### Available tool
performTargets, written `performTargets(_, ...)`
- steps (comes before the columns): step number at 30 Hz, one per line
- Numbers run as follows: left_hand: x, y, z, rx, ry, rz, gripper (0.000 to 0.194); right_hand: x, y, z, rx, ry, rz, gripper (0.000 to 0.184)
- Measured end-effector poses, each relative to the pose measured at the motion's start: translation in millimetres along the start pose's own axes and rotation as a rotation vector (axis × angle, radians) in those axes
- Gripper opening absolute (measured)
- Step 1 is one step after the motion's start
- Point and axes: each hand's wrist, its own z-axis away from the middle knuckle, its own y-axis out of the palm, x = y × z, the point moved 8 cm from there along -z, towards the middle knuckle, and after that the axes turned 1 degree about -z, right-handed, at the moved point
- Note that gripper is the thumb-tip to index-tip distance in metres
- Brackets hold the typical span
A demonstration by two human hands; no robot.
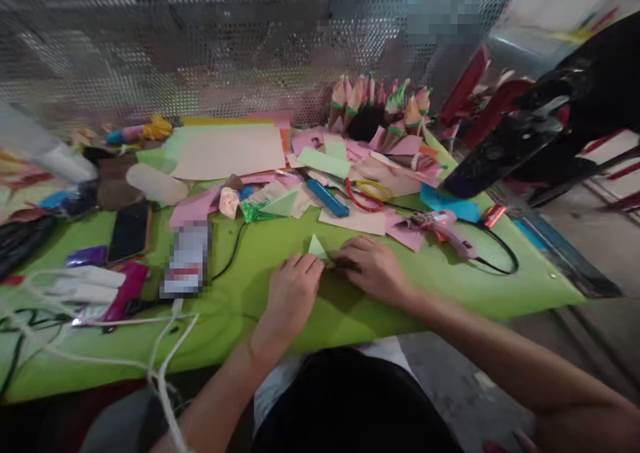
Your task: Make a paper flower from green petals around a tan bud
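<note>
A small piece of pale green paper (316, 247) stands up in a pointed triangle between my two hands, low over the green tabletop. My left hand (296, 292) is closed with its fingertips on the paper's lower left part. From the other side, my right hand (373, 268) has curled fingers meeting near the paper's lower edge. The fingers cover the bottom of the paper, so its folds there are hidden. Just beyond the hands lie a blue-handled cutter (327, 198), scissors with red and yellow handles (364, 196) and scraps of coloured paper.
A pink glue gun (453, 233) with a black cord lies to the right. Paper sheets (230, 150) and wrapped paper cones (395, 103) stand at the back. A phone (187, 260), a dark phone (130, 230) and white cables (167, 346) occupy the left. A metal mesh (200, 53) rises behind the table.
</note>
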Motion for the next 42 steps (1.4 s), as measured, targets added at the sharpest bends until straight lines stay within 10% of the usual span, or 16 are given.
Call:
performTargets(10,-5,-4.5,2,0.036,0.012,-0.020,0.013,4,4,-4,0.032,-0.007,0.046,0.003)
performTargets(42,-13,-10.0,28,0.008,0.064,-0.036,0.036,16,14,-2,0.096,-0.149,0.251,0.020)
